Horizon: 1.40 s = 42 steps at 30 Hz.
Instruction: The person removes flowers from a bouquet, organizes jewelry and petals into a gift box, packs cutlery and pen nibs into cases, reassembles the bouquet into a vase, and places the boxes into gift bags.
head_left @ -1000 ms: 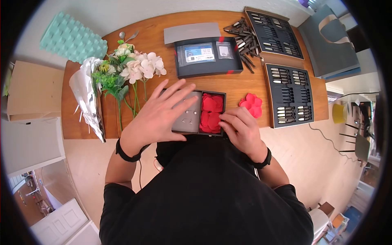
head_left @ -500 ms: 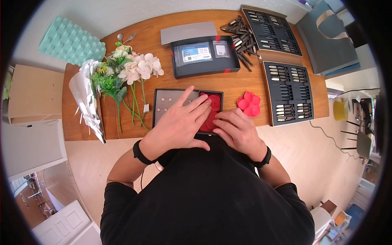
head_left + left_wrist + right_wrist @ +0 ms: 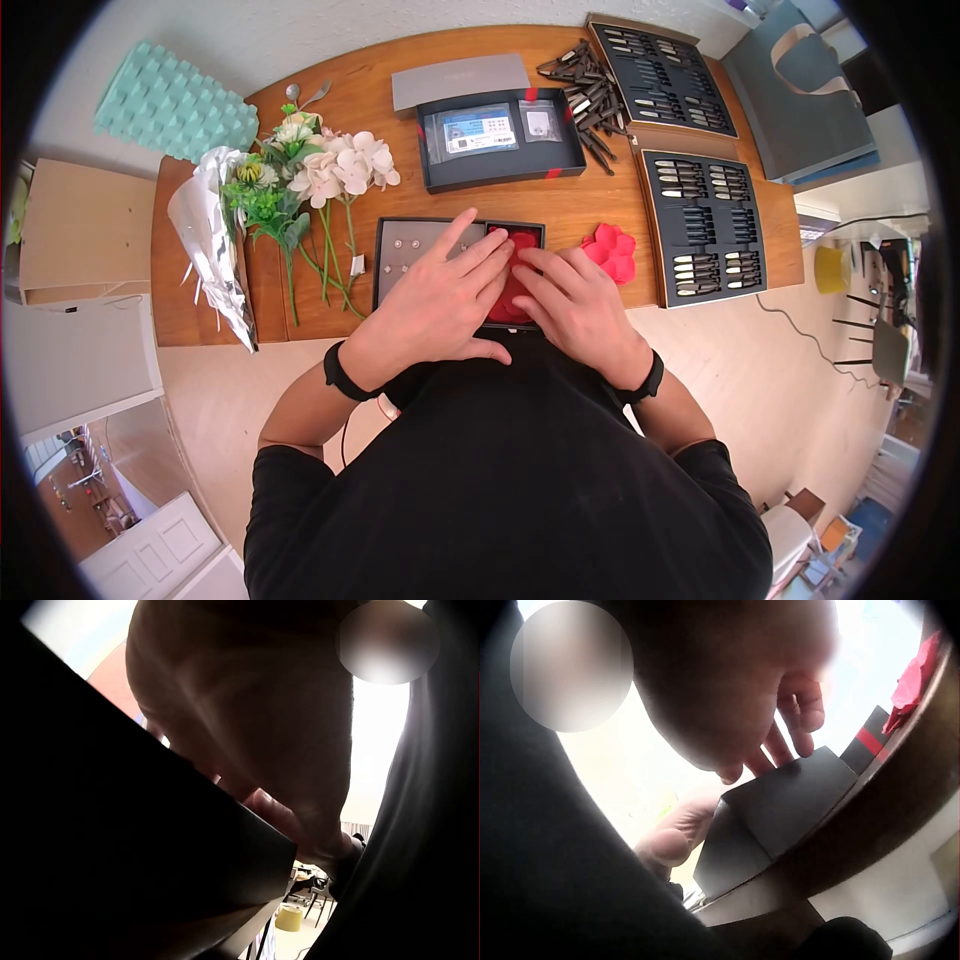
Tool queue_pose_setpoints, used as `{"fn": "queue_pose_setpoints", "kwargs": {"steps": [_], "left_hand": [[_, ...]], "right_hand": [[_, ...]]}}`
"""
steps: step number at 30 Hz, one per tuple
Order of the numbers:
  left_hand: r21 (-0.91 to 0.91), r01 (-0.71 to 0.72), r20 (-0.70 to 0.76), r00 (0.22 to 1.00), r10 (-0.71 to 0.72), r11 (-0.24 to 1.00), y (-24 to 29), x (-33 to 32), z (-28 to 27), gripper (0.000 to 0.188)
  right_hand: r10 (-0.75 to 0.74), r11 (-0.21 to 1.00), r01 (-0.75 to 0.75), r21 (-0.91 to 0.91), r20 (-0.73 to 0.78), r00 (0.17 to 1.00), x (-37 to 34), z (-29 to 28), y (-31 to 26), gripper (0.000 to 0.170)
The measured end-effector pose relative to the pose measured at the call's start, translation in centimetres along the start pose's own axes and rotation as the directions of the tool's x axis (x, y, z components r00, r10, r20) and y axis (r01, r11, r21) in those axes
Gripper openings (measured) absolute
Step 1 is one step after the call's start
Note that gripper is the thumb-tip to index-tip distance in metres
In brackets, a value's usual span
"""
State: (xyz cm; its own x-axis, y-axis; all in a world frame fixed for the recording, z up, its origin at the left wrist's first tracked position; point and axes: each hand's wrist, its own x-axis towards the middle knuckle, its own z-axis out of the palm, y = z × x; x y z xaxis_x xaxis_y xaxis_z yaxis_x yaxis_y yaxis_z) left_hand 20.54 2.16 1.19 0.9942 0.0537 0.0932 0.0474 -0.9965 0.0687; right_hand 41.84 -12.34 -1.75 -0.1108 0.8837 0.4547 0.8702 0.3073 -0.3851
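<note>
Although the wrist views are dark and partly blocked, both hands are shown by the head view over a small black box (image 3: 428,230), set at the near edge of the wooden table (image 3: 570,205). The left hand (image 3: 440,300) is held flat, with fingers extended and spread over the red flowers (image 3: 508,303) in the box's right compartment; nothing is gripped by it. The right hand (image 3: 587,318) is placed opposite, its fingers loosely bent over the same flowers; whether a petal is pinched cannot be told.

The flowers are judged light, soft and easily creased, and are best taken low, near the base of the petals. The box is judged light but stiff, and is best steadied by its outer walls.

Flowers under the fingers cannot be counted. At least four small studs (image 3: 398,244) are counted in the grey left compartment. One loose red flower (image 3: 611,254) is noted to the right, apart from the box. Farther off, one larger dark box (image 3: 500,172) is recorded, with two plastic packets (image 3: 478,130) inside and one grey lid (image 3: 460,80) behind. Two black trays (image 3: 713,235) are found at the right, beside an uncounted heap of dark pieces (image 3: 597,105). One spoon (image 3: 293,91) and one fork (image 3: 317,93) are seen beyond.
</note>
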Motion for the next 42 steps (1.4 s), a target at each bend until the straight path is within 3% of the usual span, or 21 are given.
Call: {"fn": "queue_pose_setpoints", "kwargs": {"steps": [6,13,19,22,25,27,30,36,42], "left_hand": [[0.027,0.024,-0.045,0.999,-0.023,0.999,-0.3,0.0,0.1,0.102],[0.003,0.016,-0.061,0.998,-0.016,1.000,-0.3,-0.1,0.1,0.098],[-0.039,-0.039,-0.122,0.992,0.034,0.998,0.3,-0.5,-0.8,0.093],[-0.089,-0.061,-0.169,0.985,0.045,0.994,0.8,-1.6,-1.0,0.089],[-0.089,-0.049,-0.204,0.978,0.030,0.995,1.1,-2.5,-1.3,0.084],[-0.110,-0.010,-0.260,0.966,-0.019,0.994,1.2,-3.1,-1.2,0.082],[-0.111,-0.012,-0.297,0.955,-0.022,0.994,1.6,-3.1,-1.2,0.080],[-0.137,-0.010,-0.318,0.947,-0.034,0.991,2.1,-3.2,-0.8,0.078],[-0.146,0.000,-0.325,0.944,-0.048,0.989,1.9,-3.5,-0.7,0.076]], "right_hand": [[0.011,0.993,-0.004,-0.120,0.062,0.998,0.8,1.3,0.8,0.025],[0.015,0.994,-0.007,-0.109,0.074,0.997,1.0,1.1,0.7,0.023],[0.020,0.996,-0.020,-0.085,-0.005,1.000,0.9,-0.9,0.4,0.024],[0.084,0.996,-0.085,-0.008,-0.097,0.992,0.1,-2.7,1.6,0.025],[0.318,0.941,-0.334,-0.056,-0.195,0.928,-1.1,-5.0,4.6,0.026],[0.463,0.879,-0.473,-0.050,-0.143,0.875,-1.9,-5.9,6.4,0.028],[0.510,0.859,-0.511,-0.034,-0.031,0.859,-1.8,-6.5,7.2,0.033],[0.456,0.888,-0.440,-0.130,0.137,0.880,-1.3,-5.8,7.5,0.051],[0.467,0.878,-0.428,-0.214,0.191,0.864,-0.6,-5.3,7.5,0.055]]}}
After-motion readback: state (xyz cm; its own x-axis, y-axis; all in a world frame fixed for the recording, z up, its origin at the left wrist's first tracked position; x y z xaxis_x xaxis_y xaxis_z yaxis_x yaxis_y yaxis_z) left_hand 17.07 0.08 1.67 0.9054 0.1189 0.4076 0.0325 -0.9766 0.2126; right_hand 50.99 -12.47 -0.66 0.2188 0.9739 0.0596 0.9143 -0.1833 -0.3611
